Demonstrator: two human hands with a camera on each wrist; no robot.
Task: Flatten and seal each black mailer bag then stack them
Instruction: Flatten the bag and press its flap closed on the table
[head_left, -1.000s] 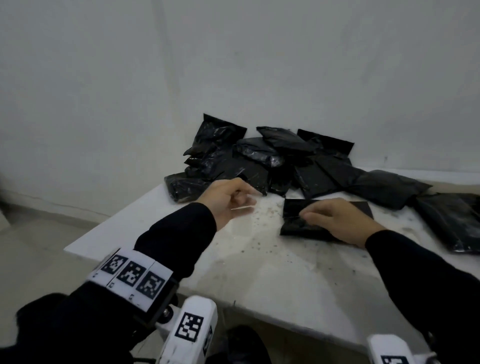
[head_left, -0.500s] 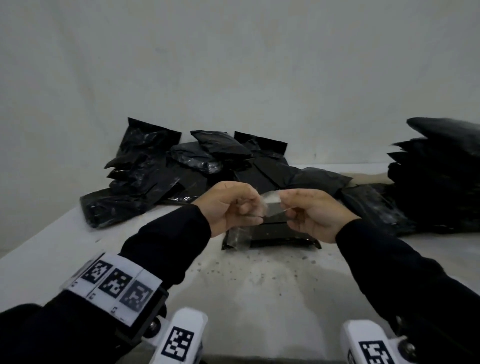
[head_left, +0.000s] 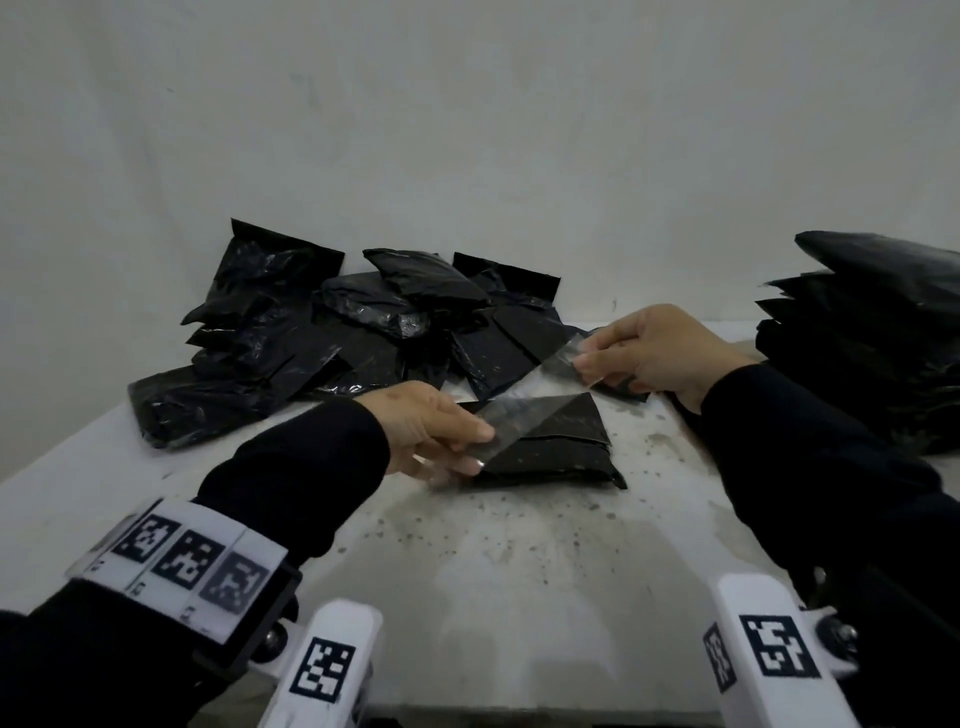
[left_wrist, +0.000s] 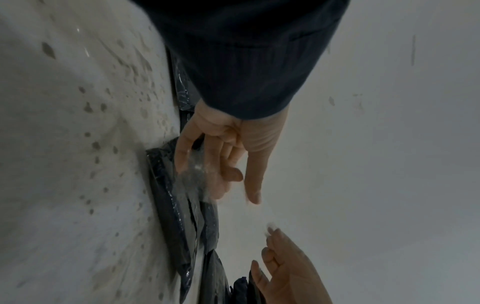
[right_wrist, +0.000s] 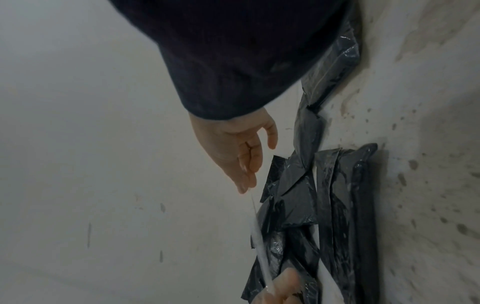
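Observation:
A folded black mailer bag (head_left: 556, 452) lies flat on the white table (head_left: 467, 571), in front of me. Above it a clear strip (head_left: 524, 410) stretches diagonally between my two hands. My left hand (head_left: 480, 447) pinches its near end at the bag's left edge. My right hand (head_left: 584, 358) pinches the far end, raised behind the bag's right corner. In the left wrist view the strip (left_wrist: 194, 166) sits between thumb and fingers over the bag (left_wrist: 168, 197). The right wrist view shows the strip (right_wrist: 255, 224) edge-on, running from my right hand (right_wrist: 245, 181).
A loose pile of puffy black mailer bags (head_left: 332, 338) lies at the back left of the table, against the white wall. A tall stack of black bags (head_left: 872, 338) stands at the right. Dark specks dot the tabletop in front of the bag.
My hands have drawn apart: the right hand went right and back, the left came down to the bag's left edge. The strip between them is now pulled out long.

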